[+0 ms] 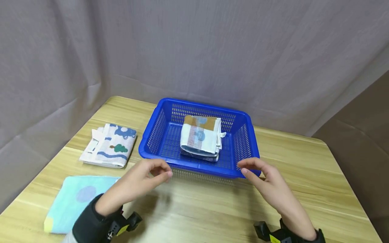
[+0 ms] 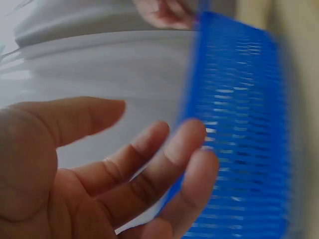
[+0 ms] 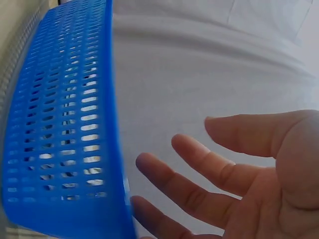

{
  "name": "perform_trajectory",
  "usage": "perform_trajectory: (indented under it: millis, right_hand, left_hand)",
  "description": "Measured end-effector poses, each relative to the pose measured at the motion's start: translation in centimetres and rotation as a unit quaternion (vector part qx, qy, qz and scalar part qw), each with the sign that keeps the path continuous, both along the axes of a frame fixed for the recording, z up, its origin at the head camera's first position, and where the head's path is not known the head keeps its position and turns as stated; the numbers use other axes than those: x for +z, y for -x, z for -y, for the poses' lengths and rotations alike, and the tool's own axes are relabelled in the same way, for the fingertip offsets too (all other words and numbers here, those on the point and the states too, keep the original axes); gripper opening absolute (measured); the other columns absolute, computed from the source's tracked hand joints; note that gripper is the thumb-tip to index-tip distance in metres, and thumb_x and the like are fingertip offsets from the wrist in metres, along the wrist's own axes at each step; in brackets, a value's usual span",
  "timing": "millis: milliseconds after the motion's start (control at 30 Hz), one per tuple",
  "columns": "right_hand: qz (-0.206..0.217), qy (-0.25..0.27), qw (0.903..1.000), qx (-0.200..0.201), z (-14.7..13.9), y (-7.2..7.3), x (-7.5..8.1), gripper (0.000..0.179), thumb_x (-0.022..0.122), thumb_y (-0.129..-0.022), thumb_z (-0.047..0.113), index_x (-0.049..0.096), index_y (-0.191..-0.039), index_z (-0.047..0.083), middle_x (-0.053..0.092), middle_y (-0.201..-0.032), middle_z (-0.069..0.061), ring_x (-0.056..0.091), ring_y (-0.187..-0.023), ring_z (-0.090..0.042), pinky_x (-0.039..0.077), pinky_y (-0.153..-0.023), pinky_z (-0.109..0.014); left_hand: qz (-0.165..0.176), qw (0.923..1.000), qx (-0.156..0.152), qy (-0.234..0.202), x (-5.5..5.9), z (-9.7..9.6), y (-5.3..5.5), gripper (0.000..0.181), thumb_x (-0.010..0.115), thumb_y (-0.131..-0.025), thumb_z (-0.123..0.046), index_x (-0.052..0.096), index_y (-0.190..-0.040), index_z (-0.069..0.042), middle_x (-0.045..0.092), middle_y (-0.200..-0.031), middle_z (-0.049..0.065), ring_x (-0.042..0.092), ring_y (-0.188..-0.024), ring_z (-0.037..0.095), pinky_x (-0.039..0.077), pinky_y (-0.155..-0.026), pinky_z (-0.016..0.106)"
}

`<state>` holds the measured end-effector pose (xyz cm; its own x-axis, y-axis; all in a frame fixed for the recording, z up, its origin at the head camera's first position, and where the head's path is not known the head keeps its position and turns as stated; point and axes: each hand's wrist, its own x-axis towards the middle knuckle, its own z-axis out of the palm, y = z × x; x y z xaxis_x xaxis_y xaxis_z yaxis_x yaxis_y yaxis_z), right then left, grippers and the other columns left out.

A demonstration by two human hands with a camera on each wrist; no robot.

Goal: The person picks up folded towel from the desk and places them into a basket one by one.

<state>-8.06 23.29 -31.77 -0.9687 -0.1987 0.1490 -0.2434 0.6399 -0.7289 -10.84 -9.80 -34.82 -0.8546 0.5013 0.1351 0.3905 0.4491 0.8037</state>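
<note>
A blue plastic basket (image 1: 197, 165) with slotted walls stands on the table, and a folded cloth (image 1: 200, 135) in white, brown and blue lies inside it. At the basket's front left corner is my left hand (image 1: 143, 179), its fingers loosely bent with nothing between them. My right hand (image 1: 270, 182) hovers by the front right corner, thumb and fingers apart and holding nothing. The left wrist view shows the fingertips close by the basket wall (image 2: 239, 124). In the right wrist view relaxed fingers (image 3: 199, 194) reach toward the slotted side (image 3: 65, 114).
Left of the basket lies a folded white cloth (image 1: 113, 145) with blue and green patterns. A light-blue folded cloth (image 1: 76, 202) sits nearer, partly behind the left forearm. A grey curtain (image 1: 194, 50) hangs behind the wooden table (image 1: 297, 155).
</note>
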Motion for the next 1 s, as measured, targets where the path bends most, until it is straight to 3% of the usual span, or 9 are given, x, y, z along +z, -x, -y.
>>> perform_trajectory:
  millis: [100,200,367,500,767,1000]
  right_hand:
    - [-0.011,-0.023,0.9997,0.001,0.0,0.0,-0.9,0.017,0.054,-0.094,0.016,0.061,-0.109,0.012,0.062,-0.105,-0.005,0.053,-0.093,-0.018,0.046,-0.065,-0.035]
    - [-0.037,-0.062,0.9974,0.004,0.1,0.3,-1.7,0.018,0.058,-0.091,0.014,0.063,-0.108,0.010,0.064,-0.105,-0.007,0.054,-0.092,-0.021,0.047,-0.065,-0.037]
    - [-0.095,-0.117,0.9885,0.005,0.1,0.6,-2.7,0.020,0.061,-0.086,0.004,0.066,-0.106,0.004,0.066,-0.100,-0.012,0.056,-0.091,-0.025,0.047,-0.071,-0.046]
    - [-0.110,-0.126,0.9860,-0.007,0.2,0.9,-2.9,0.020,0.062,-0.084,0.000,0.068,-0.104,0.003,0.067,-0.093,-0.011,0.056,-0.086,-0.024,0.047,-0.071,-0.047]
    - [-0.093,-0.129,0.9871,-0.018,0.2,1.4,-3.1,0.020,0.064,-0.083,0.001,0.069,-0.102,0.006,0.068,-0.092,-0.009,0.055,-0.082,-0.020,0.045,-0.066,-0.043]
    - [-0.087,-0.126,0.9881,-0.009,0.5,1.9,-3.4,0.019,0.063,-0.085,0.005,0.069,-0.104,0.007,0.067,-0.092,-0.009,0.052,-0.079,-0.020,0.042,-0.062,-0.040]
  left_hand:
    - [0.002,0.9989,0.015,0.044,-1.9,-0.9,-0.5,0.005,0.061,-0.088,-0.024,0.064,-0.088,-0.021,0.059,-0.075,-0.010,0.054,-0.068,0.007,0.048,-0.062,0.029]
    - [-0.007,0.9968,0.028,0.075,-3.6,-1.6,-0.7,0.005,0.061,-0.088,-0.024,0.063,-0.087,-0.020,0.058,-0.073,-0.012,0.054,-0.066,0.006,0.048,-0.060,0.026]
    - [-0.022,0.9950,0.043,0.087,-5.1,-2.0,-0.8,0.005,0.062,-0.087,-0.026,0.063,-0.085,-0.021,0.057,-0.071,-0.013,0.051,-0.063,0.002,0.047,-0.058,0.024]
    - [-0.022,0.9943,0.048,0.093,-5.5,-2.1,-0.7,0.005,0.062,-0.087,-0.026,0.062,-0.084,-0.022,0.057,-0.071,-0.014,0.051,-0.063,0.000,0.046,-0.058,0.024]
    - [-0.014,0.9940,0.051,0.095,-5.6,-1.8,-0.6,0.004,0.062,-0.088,-0.027,0.062,-0.085,-0.024,0.057,-0.072,-0.015,0.052,-0.065,0.002,0.047,-0.060,0.025]
    - [-0.032,0.9924,0.069,0.097,-4.6,1.0,-1.3,0.006,0.061,-0.088,-0.028,0.063,-0.085,-0.024,0.060,-0.078,-0.015,0.055,-0.073,0.004,0.048,-0.066,0.031]
